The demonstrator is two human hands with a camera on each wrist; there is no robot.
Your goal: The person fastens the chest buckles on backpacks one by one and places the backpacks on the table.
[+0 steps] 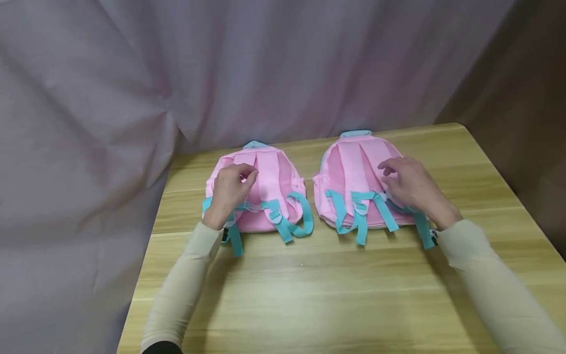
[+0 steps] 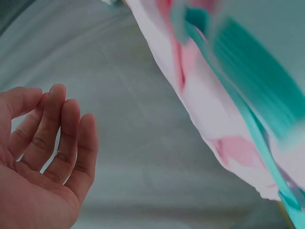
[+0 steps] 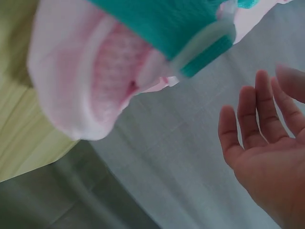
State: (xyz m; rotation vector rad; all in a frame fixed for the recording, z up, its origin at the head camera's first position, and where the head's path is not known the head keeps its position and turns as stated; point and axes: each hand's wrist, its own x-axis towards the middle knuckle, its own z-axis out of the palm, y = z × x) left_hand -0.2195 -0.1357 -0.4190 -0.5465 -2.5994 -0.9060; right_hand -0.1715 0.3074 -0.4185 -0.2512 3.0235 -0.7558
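Observation:
Two small pink backpacks lie side by side on the table, strap side up, each with turquoise webbing and a turquoise top loop. Over the left backpack (image 1: 268,182) hovers my left hand (image 1: 232,189), its fingers loosely bent and nothing between them. My right hand (image 1: 413,184) is above the right side of the right backpack (image 1: 349,172), also holding nothing. Both wrist views show relaxed, slightly curved fingers apart from the fabric. A turquoise strap (image 2: 257,81) crosses close to the left wrist camera; a wide turquoise strap (image 3: 157,28) does so at the right.
The wooden table (image 1: 305,300) has its back edge against a grey-purple curtain (image 1: 283,69), which also hangs along the left side. Loose turquoise strap ends (image 1: 361,233) trail onto the wood in front of the backpacks. A darker brown curtain (image 1: 517,98) hangs at the right.

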